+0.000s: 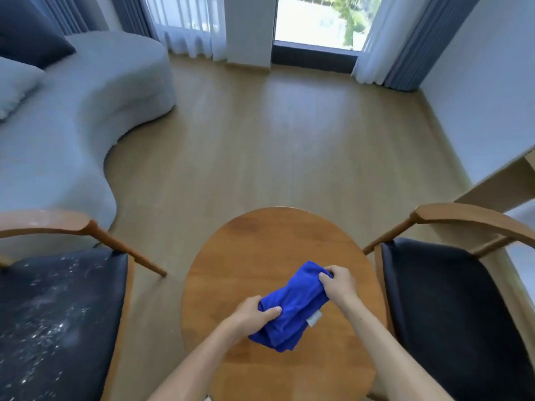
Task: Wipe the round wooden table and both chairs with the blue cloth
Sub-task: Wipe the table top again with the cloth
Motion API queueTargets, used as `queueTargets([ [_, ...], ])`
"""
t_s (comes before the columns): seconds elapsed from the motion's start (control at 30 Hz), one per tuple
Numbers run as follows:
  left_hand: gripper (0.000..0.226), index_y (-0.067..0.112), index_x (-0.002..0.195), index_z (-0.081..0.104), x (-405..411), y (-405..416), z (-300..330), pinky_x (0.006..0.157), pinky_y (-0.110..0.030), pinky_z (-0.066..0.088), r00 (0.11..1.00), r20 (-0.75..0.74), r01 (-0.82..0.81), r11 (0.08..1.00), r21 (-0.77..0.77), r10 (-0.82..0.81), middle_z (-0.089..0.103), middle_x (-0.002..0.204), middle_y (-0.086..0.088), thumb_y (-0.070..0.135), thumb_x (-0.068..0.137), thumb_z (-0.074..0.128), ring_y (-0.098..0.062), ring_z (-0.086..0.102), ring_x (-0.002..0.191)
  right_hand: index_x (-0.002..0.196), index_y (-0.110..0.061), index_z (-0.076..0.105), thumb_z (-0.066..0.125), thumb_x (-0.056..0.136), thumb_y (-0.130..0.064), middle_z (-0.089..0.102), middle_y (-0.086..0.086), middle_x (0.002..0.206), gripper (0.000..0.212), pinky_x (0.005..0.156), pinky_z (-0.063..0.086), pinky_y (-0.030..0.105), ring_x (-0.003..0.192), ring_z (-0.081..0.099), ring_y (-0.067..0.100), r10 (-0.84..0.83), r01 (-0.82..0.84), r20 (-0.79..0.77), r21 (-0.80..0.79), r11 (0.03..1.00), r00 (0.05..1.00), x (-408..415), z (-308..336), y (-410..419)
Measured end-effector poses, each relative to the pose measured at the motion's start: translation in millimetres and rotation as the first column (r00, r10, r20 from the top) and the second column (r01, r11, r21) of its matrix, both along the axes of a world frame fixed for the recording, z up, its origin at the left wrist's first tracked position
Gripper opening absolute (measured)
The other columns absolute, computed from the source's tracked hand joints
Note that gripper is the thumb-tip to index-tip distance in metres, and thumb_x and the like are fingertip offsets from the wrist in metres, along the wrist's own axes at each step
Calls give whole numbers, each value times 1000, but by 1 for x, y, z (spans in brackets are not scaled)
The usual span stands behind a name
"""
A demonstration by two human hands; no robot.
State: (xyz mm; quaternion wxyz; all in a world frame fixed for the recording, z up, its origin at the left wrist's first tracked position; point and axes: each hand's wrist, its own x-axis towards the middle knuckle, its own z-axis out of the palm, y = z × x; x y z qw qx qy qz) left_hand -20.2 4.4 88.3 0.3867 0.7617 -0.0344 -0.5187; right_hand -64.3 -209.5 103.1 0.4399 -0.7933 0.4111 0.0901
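A bunched blue cloth (292,308) with a small white tag is held just above the round wooden table (278,238). My left hand (252,314) grips its near left end and my right hand (337,283) grips its far right end. To the left stands a wooden-armed chair (58,314) whose dark seat is speckled with white dust or crumbs. To the right stands a matching chair (451,308) with a dark seat that looks clean.
A curved light grey sofa (72,117) with cushions fills the left side. Open wooden floor (260,134) stretches ahead to curtains and a glass door (318,21). A pale desk edge (503,180) juts in at the right behind the chair.
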Motion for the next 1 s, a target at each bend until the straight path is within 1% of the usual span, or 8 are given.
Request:
queueTargets([
  [0.17,43,15,133,46,21,2,-86,103,-30,38,900,277,266,928,260,-336,50,134,-5,36,96,47,-21,46,125,143,-8,39,47,96,-15,41,16,142,48,106,29,32,133,35,31,-103,79,-92,-230,970,990,14,-79,4],
  [0.37,54,25,148,26,68,34,-142,116,-45,15,594,597,223,823,522,-540,14,158,-2,42,97,36,-22,6,147,152,-29,13,45,92,-52,-3,15,158,72,110,24,50,142,11,37,-118,-14,-290,-416,909,950,16,-156,82],
  [0.5,57,25,150,28,104,54,-169,112,-60,15,466,643,186,778,600,-608,13,160,-8,43,96,34,-32,9,147,148,-15,34,64,83,-44,22,26,153,76,97,40,57,132,32,49,-231,98,-191,-529,843,954,44,-179,119],
  [0.63,61,15,141,46,111,73,-180,104,-63,31,392,685,228,786,574,-614,35,152,-16,41,88,29,-38,34,138,140,-20,48,64,77,-45,39,22,148,70,95,47,51,127,46,45,252,-284,-143,-642,712,957,21,-187,170],
  [0.73,59,14,141,47,108,80,-185,103,-63,32,347,701,229,781,582,-624,34,152,-17,39,90,30,-38,36,137,135,-27,54,60,76,-39,44,18,145,60,91,50,50,125,50,41,668,-548,-71,-640,539,741,-30,-189,195],
  [0.83,60,17,144,41,110,84,-191,108,-65,22,304,715,222,777,589,-629,28,155,-17,43,91,30,-36,29,141,126,-28,63,56,74,-26,52,15,137,53,91,51,51,122,54,39,818,-627,-62,-676,387,572,-70,-184,119],
  [0.9,61,17,146,36,109,85,-196,110,-65,17,297,727,211,785,583,-619,23,156,-17,44,91,29,-35,24,143,123,-19,66,52,76,-21,52,20,136,50,92,50,55,122,53,42,712,-526,-77,-730,436,698,-83,-180,43],
  [1.0,62,19,148,31,107,85,-204,113,-63,13,290,756,187,809,557,-587,18,158,-15,44,91,29,-34,18,145,135,-6,53,58,87,-16,39,27,145,48,102,40,56,129,43,47,65,-94,-68,-731,675,996,-67,-183,-43],
])
